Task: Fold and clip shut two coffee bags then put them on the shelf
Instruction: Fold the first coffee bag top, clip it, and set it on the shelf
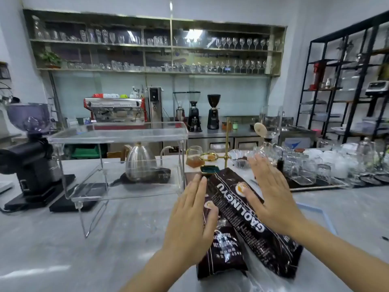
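- Two dark, glossy coffee bags lie on the pale grey marbled counter (63, 239), directly in front of the person, overlapping so that the upper one crosses the lower.
- The upper coffee bag (250, 224) carries large white capitals reading "GAOLINGYU", with an orange and white round emblem near its far end; the smaller print beside it is too fine to read.
- The lower coffee bag (223, 253) shows partial white lines: "COFFEE", "NET WEIGHT" and digits that look like "454"; the rest is blurred or covered by the left hand.
- The left hand (191, 220) is flat, fingers straight and close together, resting against the left side of the bags, gripping nothing.
- The right hand (271, 197) is likewise flat with fingers extended and slightly fanned, thumb on the upper bag by the emblem; nothing is pinched.
- Crinkled clear plastic film (254, 277) lies under the near ends of the bags, cut off by the bottom edge.
- A clear acrylic shelf (117, 133) stands on the counter to the left, well apart from the bags; a steel gooseneck kettle (140, 163) is seen through it.
- A black grinder (31, 163) stands at far left.
- Upturned glasses (311, 169) crowd the right; they blur together.
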A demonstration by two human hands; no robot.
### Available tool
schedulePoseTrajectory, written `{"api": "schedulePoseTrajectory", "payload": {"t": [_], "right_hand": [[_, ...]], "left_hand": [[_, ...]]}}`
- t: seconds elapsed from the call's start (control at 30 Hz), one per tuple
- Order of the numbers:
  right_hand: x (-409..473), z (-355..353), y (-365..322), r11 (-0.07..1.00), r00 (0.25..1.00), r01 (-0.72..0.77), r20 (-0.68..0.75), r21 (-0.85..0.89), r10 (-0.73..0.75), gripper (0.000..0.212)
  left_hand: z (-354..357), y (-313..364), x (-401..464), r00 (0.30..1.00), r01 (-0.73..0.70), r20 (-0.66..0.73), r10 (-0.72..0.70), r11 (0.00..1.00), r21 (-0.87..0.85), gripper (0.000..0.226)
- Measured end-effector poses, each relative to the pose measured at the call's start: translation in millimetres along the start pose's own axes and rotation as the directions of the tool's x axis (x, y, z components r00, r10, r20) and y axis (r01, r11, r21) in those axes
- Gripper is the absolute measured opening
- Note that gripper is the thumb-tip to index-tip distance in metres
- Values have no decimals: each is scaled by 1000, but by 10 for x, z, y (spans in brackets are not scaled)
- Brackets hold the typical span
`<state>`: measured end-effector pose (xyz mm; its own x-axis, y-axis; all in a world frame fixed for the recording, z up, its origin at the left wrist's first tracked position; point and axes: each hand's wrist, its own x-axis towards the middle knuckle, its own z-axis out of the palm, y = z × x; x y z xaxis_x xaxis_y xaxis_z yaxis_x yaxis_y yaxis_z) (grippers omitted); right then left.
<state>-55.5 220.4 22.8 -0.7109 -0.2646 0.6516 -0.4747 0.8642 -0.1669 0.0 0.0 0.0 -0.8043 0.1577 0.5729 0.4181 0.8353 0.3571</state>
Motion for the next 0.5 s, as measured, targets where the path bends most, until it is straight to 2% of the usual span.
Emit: {"api": "schedulePoseTrajectory", "payload": {"t": [0.17,0.27,0.33,0.4,0.47,0.5], "right_hand": [[-311,92,277,980,983,-167,93,109,157,70],[-473,161,418,916,935,-339,189,213,301,63],[-516,216,486,856,891,-441,249,271,380,59],[-557,262,529,827,868,-488,254,278,426,51],[-585,291,562,808,858,-511,232,295,458,33],[-603,302,575,805,858,-512,221,300,463,25]], "left_hand": [[250,219,-100,991,32,132,-14,991,-132,63],[357,389,-139,986,37,165,-4,980,-197,58],[366,510,-145,980,118,189,-61,944,-309,47],[405,612,-91,965,225,221,-141,880,-419,19],[464,636,11,944,320,235,-231,811,-490,21],[494,629,72,928,368,258,-270,777,-511,14]]}}
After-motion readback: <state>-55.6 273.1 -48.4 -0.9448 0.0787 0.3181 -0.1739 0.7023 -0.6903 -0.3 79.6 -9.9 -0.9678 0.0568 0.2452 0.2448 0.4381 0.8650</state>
